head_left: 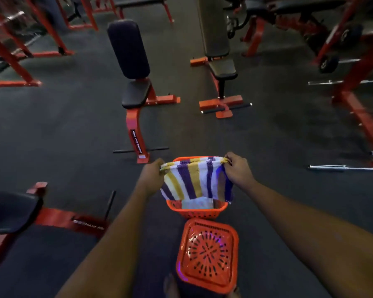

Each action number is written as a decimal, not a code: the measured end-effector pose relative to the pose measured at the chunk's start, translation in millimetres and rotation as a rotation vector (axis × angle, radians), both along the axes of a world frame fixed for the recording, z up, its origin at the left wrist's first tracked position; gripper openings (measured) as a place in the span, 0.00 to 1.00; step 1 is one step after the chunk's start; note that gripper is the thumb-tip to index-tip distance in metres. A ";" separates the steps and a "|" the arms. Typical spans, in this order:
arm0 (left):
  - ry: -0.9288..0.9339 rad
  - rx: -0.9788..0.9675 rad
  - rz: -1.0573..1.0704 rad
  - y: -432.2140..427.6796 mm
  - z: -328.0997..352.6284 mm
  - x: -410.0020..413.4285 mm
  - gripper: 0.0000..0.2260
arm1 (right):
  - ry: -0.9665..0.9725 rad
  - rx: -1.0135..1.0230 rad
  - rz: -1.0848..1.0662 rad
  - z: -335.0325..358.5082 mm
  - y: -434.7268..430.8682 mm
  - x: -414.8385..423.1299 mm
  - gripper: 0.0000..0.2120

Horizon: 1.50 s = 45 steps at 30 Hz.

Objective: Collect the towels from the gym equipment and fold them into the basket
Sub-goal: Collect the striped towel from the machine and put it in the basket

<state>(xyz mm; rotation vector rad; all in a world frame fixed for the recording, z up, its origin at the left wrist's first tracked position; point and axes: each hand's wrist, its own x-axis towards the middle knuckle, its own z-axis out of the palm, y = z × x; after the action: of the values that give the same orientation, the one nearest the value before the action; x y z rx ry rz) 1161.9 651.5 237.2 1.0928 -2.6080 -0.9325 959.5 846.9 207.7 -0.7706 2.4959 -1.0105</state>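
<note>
A striped towel [194, 179] in white, purple and yellow hangs folded over the orange basket [197, 212] on the floor. My left hand [152, 176] pinches its top left edge and my right hand [238, 168] pinches its top right edge. The towel's lower part drops into the basket's opening, where a pale folded cloth [197, 204] lies inside. The orange perforated basket lid [207, 254] lies flat on the floor just in front of the basket, close to me.
An upright red bench with black pads [134, 87] stands ahead left of the basket. A second bench [221, 69] stands ahead right. Another black pad on a red frame [11, 211] is at my left. Barbells [342, 168] and red racks line the right side.
</note>
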 end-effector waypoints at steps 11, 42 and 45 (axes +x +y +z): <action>-0.229 0.165 -0.241 -111.9 -185.0 -64.5 0.15 | -0.123 0.212 -0.146 -173.3 -81.3 -26.1 0.12; -0.437 0.495 -0.441 172.3 -595.5 -14.1 0.05 | -0.785 0.424 -0.654 -585.2 139.2 103.6 0.18; -0.489 0.499 -0.428 194.0 -665.7 -3.9 0.05 | -0.964 0.265 -0.737 -660.8 150.8 124.8 0.27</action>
<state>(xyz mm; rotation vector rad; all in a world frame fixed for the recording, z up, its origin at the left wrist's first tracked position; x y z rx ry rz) 1157.9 845.5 -428.6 0.9633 -3.1877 -1.6620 1084.3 997.7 -453.1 0.6548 1.9215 -0.8950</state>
